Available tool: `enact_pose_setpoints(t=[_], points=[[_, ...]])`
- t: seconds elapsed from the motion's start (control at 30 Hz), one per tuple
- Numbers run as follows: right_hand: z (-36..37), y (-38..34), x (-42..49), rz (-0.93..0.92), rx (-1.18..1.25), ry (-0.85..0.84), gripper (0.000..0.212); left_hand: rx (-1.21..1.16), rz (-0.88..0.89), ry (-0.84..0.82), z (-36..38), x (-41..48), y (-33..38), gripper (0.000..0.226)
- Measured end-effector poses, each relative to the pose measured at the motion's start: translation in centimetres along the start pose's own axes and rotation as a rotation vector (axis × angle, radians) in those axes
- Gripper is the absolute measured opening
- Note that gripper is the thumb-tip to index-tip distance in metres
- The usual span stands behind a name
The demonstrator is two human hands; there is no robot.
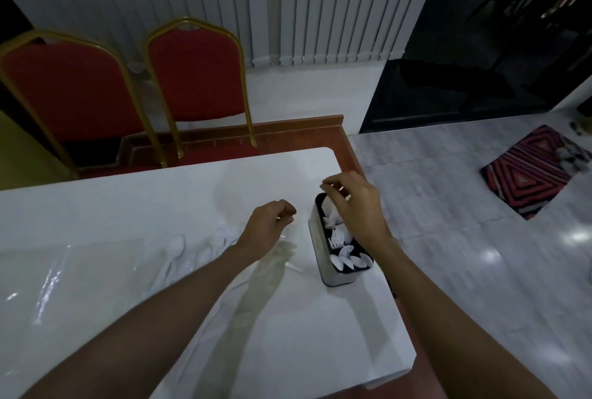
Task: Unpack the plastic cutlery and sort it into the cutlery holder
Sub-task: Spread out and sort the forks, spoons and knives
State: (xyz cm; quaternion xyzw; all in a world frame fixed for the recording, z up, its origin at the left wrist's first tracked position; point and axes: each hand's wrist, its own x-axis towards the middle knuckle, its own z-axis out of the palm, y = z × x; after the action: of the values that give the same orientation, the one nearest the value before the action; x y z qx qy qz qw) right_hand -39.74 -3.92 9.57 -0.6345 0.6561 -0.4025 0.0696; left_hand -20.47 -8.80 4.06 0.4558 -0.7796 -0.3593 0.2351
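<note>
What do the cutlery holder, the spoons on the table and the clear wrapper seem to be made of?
The cutlery holder: probably brushed metal, by its dull grey sheen; the dark insert may be plastic. The spoons: white plastic, glossy, slightly translucent. The clear wrapper: thin plastic film, see-through, the table showing through it.

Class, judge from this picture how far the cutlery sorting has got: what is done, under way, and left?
Done: the holder already has spoons in its near section and forks in the middle. Under way: the right hand hovers, curled, over the far section; the left hand is curled beside it; what either holds is unclear. Left: loose spoons and a clear wrapper lie on the table.
</note>
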Motion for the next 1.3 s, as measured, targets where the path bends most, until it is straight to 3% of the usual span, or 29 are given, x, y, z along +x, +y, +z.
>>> enact_pose_setpoints(t=[0.1,0.2,0.33,0.4,0.53,0.67,0.77,0.93,1.03,1.17,1.3], points=[[2.9,-2.3,-1.2,-0.005,0.063,-0.162,0.014,0.022,-0.053,0.033,-1.7,-1.8,-2.3,0.012],[7.0,-3.0,-3.7,0.121,0.097,-0.374,0.015,0.026,-0.190,0.067,-3.1,-5.1,-5.9,0.010],[11.2,-1.0,-7.3,0.301,-0.197,-0.688,0.023,0.081,-0.285,-0.001,-3.4,-10.6,-9.8,0.009],[12.7,0.1,-9.4,0.372,-0.311,-0.743,0.026,0.094,-0.286,-0.100,-3.1,-13.2,-11.3,0.013],[14.9,1.6,-12.2,0.409,-0.444,-0.675,0.031,0.290,-0.205,-0.329,-1.9,-16.9,-13.6,0.031],[15.4,0.9,-12.6,0.469,-0.396,-0.600,0.026,0.453,-0.080,-0.415,-1.2,-18.1,-14.3,0.037],[16.3,0.4,-13.0,0.426,-0.375,-0.586,0.018,0.415,-0.092,-0.301,-0.8,-17.6,-14.5,0.027],[17.3,-0.8,-13.3,0.433,-0.212,-0.607,0.007,0.338,-0.292,-0.169,-0.2,-16.5,-13.6,0.019],[17.3,-1.2,-13.4,0.502,-0.147,-0.561,0.011,0.247,-0.409,-0.028,0.1,-15.3,-12.9,0.016],[16.8,-1.0,-13.6,0.572,-0.093,-0.508,0.016,0.095,-0.445,0.031,-0.4,-14.9,-12.6,0.016],[16.5,-1.9,-13.9,0.519,-0.122,-0.428,0.021,0.066,-0.478,0.165,-2.5,-16.2,-13.8,0.009]])
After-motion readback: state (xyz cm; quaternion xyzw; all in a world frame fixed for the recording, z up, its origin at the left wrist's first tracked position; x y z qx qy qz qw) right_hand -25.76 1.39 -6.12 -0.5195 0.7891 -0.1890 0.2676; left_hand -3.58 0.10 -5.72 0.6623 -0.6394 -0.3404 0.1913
